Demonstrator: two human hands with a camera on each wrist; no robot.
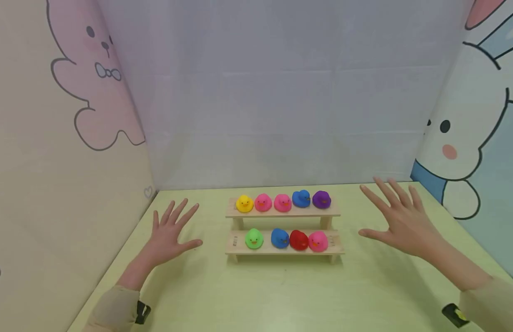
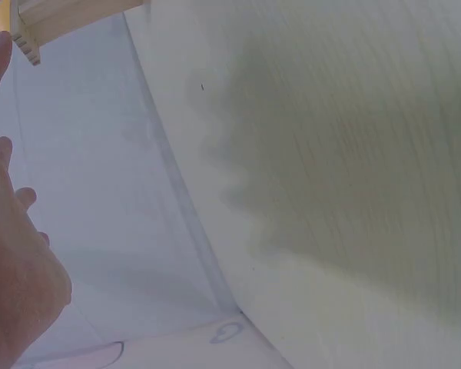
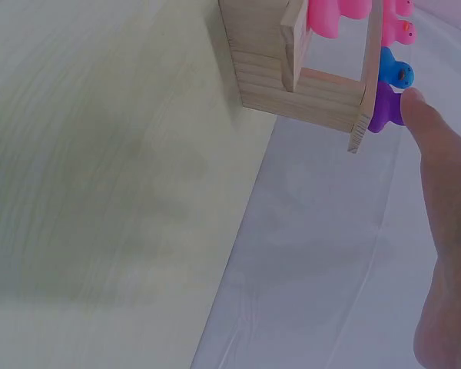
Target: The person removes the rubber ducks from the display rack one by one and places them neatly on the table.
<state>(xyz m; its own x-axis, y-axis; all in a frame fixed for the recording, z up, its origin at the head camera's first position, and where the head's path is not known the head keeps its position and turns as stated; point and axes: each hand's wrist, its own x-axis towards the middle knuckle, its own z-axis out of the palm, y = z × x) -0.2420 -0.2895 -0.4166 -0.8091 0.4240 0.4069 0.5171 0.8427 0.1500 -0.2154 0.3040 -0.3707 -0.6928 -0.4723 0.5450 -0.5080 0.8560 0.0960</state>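
In the head view my left hand [image 1: 169,237] hovers over the table left of a two-tier wooden rack [image 1: 283,251], fingers spread and holding nothing. My right hand [image 1: 406,226] is raised to the right of the rack, also spread and free of any object. On the upper tier stand rubber ducks: a yellow duck [image 1: 244,204], two pink ones, a blue duck [image 1: 301,198] and a purple duck [image 1: 321,200] at the right end. The lower tier carries a green duck [image 1: 254,239], a blue one, a red duck [image 1: 299,240] and a pink duck [image 1: 318,241]. Neither hand touches them.
The rack stands on a pale yellow-green table [image 1: 265,295] near its back edge. Behind rises a whitish cloth wall [image 1: 281,101]. Side panels carry a pink bear drawing [image 1: 90,78] on the left and a white rabbit drawing [image 1: 451,143] on the right.
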